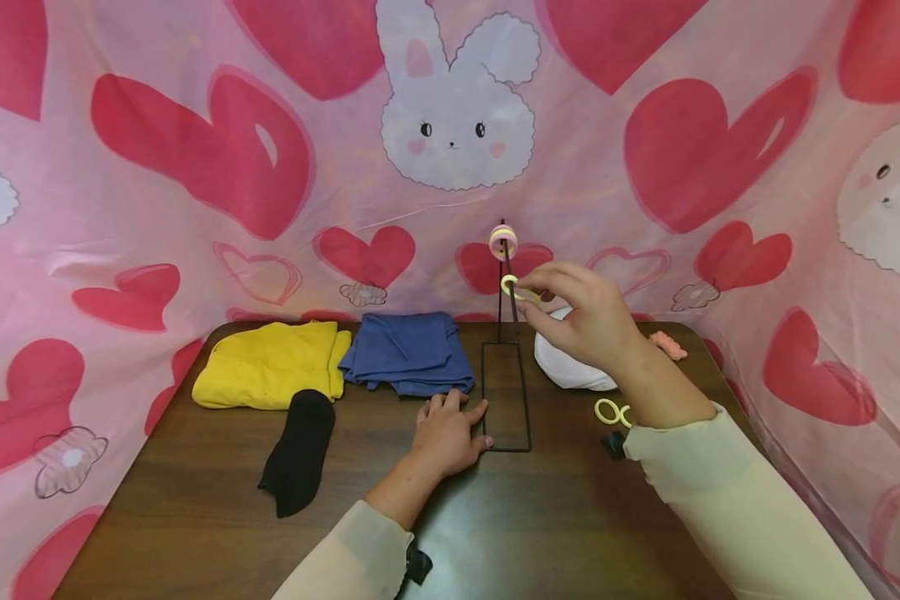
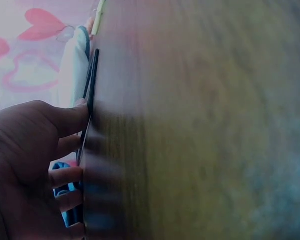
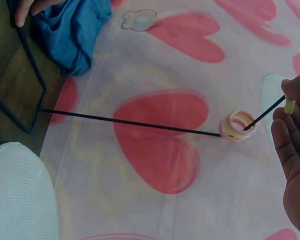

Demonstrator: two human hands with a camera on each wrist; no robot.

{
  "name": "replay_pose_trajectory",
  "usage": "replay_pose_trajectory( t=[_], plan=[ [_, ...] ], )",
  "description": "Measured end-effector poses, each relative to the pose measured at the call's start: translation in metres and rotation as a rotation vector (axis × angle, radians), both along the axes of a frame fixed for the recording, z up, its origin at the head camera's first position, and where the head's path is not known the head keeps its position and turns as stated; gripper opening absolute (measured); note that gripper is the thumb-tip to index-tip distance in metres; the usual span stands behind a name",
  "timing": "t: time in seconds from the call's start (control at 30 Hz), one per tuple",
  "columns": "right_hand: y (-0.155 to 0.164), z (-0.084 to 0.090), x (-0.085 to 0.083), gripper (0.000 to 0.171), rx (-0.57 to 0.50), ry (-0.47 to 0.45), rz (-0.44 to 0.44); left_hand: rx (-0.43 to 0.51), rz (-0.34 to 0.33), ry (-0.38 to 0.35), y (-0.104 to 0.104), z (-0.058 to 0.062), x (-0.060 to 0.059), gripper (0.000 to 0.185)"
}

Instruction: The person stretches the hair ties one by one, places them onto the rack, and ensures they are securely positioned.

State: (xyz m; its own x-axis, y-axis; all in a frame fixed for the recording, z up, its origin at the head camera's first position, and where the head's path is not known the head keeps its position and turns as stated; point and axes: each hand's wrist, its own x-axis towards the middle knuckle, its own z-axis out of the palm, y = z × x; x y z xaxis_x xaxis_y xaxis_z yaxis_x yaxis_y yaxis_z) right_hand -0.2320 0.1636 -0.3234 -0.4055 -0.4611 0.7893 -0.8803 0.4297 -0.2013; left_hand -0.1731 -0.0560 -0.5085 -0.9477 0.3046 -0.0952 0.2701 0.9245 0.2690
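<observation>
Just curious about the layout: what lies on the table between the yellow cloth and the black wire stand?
In the head view, a folded blue cloth lies between the yellow cloth and the wire stand.

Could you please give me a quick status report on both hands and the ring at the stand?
Left hand flat, steadying wire stand. Right hand pinches yellow ring at the stand's arm. Nothing blocking.

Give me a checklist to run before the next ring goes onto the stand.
1. Ring pinched in right hand: ok.
2. Left hand pressing the stand's base flat: ok.
3. Ring lined up with a free prong: cannot tell.
4. Rings already hung seated near the top of the stand: ok.
5. Spare rings within reach on the table: ok.
</observation>
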Motion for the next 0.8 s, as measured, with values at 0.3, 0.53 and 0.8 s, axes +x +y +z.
replay_pose_trajectory(
  t=[0.3, 0.53, 0.8],
  plan=[
    [-0.005, -0.003, -0.027, 0.022, -0.043, -0.003, -0.068, 0.022, 0.010, -0.011, 0.000, 0.000, 0.000, 0.065],
    [-0.008, -0.008, -0.042, 0.024, -0.071, -0.043, -0.165, 0.035, 0.006, -0.011, 0.001, 0.001, 0.000, 0.065],
    [-0.014, -0.012, -0.045, 0.026, -0.096, -0.085, -0.208, 0.041, 0.011, -0.014, 0.000, 0.002, 0.000, 0.065]
  ],
)
